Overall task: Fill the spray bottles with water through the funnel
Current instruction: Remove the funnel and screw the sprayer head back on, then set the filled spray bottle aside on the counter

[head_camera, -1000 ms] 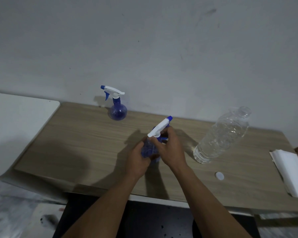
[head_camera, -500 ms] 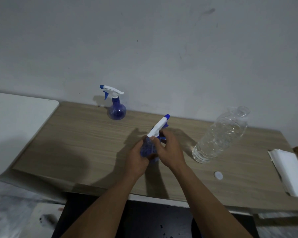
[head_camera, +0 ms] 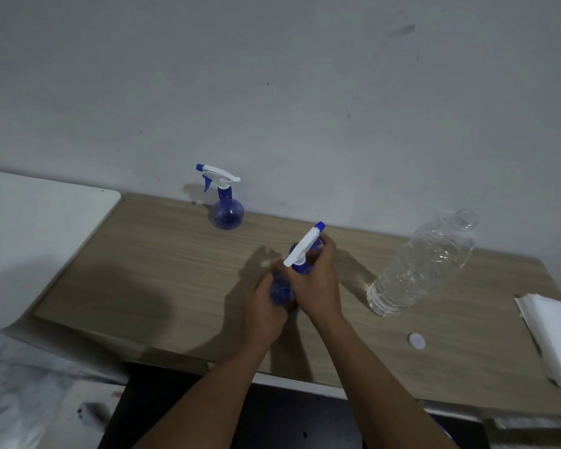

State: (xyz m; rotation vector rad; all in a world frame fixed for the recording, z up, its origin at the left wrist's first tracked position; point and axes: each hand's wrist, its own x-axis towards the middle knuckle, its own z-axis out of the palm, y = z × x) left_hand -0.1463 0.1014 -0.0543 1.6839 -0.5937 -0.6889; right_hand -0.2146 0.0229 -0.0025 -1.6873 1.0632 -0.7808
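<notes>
Spray bottle, blue with a white head, is held tilted over the middle of the desk by both hands. The left hand grasps the blue body with curled fingers. The right hand has its fingers clenched round the neck, under the white head. A second spray bottle stands upright by the wall. An uncapped water bottle stands to the right, with its cap lying near it.

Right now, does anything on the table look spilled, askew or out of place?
No spill shows. The water bottle stands open, its cap loose on the table; no funnel is in view.
</notes>
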